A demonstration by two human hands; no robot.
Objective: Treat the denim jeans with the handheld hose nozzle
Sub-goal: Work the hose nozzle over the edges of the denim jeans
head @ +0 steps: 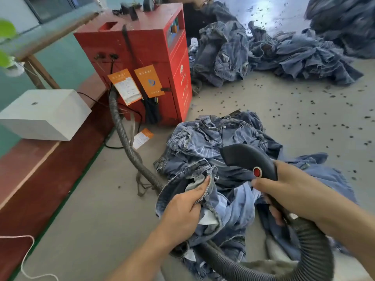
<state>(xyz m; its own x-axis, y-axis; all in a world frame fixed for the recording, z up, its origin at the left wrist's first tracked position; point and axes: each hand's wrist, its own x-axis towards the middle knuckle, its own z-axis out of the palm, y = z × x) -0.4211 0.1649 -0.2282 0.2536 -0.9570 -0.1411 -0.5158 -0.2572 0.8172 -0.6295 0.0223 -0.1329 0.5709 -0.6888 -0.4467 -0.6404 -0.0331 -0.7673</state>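
A pair of light blue denim jeans [233, 207] hangs in front of me above a heap of jeans [205, 138] on the floor. My left hand [186, 207] grips the jeans at the waistband, thumb lying along the inside-out edge. My right hand [292, 191] holds the black hose nozzle [245, 157] by its handle, thumb just below the red button [257, 171]. The nozzle's mouth points left and down at the denim. Its ribbed grey hose [310, 246] loops under my right forearm.
A red machine [142, 63] with orange tags stands ahead left, its hose [121, 130] running across the floor. A white box [44, 114] sits on a red ledge at left. More denim piles [263, 51] lie behind; dark scraps litter the floor.
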